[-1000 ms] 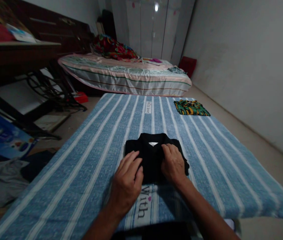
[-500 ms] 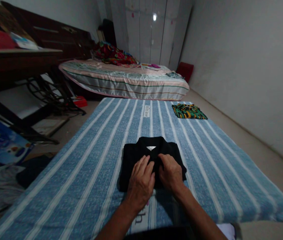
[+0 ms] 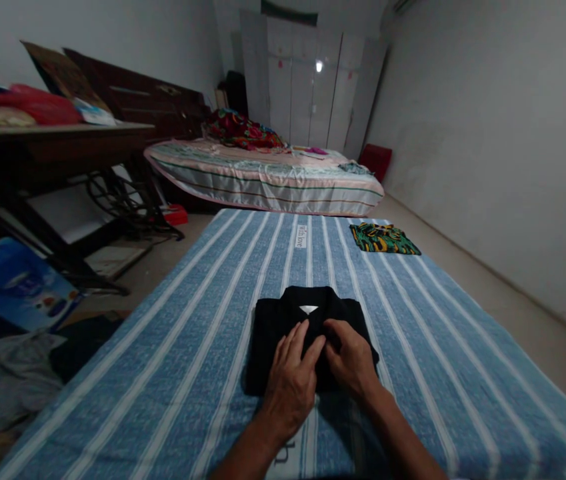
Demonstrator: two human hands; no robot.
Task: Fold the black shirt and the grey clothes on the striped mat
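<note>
A black collared shirt (image 3: 270, 333), folded into a neat rectangle, lies on the blue striped cloth (image 3: 203, 320) near the front, its collar pointing away from me. My left hand (image 3: 293, 370) rests on the shirt's front with fingers stretched out, the fingertips just below the collar. Beside it, my right hand (image 3: 353, 353) has its fingers curled in at the placket, thumb and forefinger pressed together on the black fabric. Whatever fine detail lies between those fingers is too dark to make out.
A folded green and yellow patterned garment (image 3: 385, 239) lies at the far right of the cloth. Beyond stands a bed (image 3: 263, 177). On the left are a treadle table (image 3: 57, 130), a blue box (image 3: 17, 287) and heaped clothes (image 3: 7, 373).
The view has tilted up slightly, so everything sits lower in the picture. My left thumb has spread toward the right hand, and the right fingers have curled in more at the placket.
</note>
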